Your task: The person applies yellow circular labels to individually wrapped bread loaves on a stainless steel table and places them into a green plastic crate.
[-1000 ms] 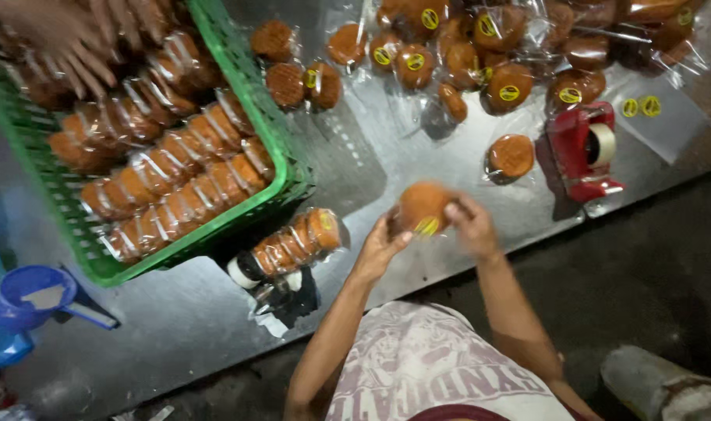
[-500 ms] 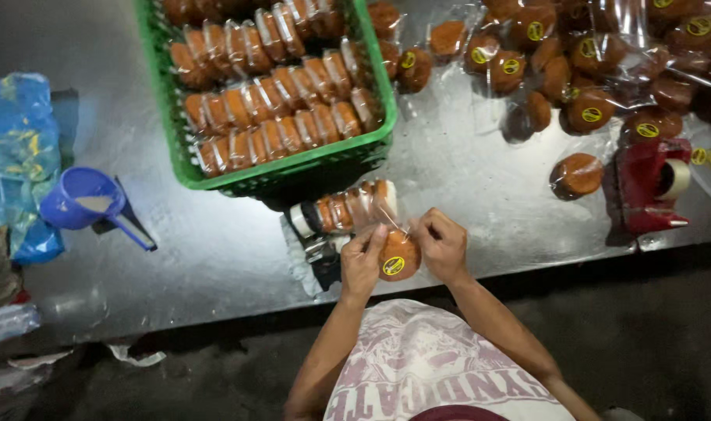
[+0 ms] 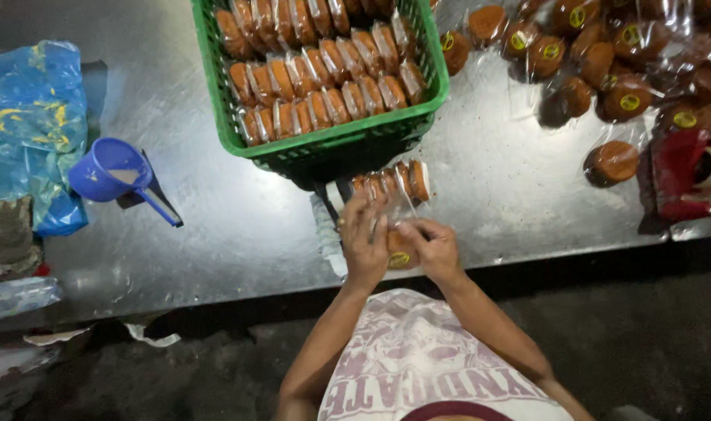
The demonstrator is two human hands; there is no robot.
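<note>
Both my hands meet over the front edge of the metal table (image 3: 215, 234). My left hand (image 3: 363, 242) and my right hand (image 3: 432, 249) together grip one brown round cake in clear wrap (image 3: 400, 253) with a yellow sticker. Just beyond my fingers lies a short row of wrapped cakes (image 3: 394, 183) on the table. Behind that stands a green plastic crate (image 3: 332, 144) filled with several rows of the same wrapped cakes.
Several loose wrapped cakes with yellow stickers (image 3: 605, 70) lie at the back right. A red tape dispenser (image 3: 683, 179) sits at the right edge. A blue scoop (image 3: 114, 175) and a blue plastic bag (image 3: 28, 125) lie at the left. Dark floor lies below the table edge.
My view has swung right to left, so the crate now sits centred. My hands carried the cake from the right toward the short row by the crate and closed tighter on it.
</note>
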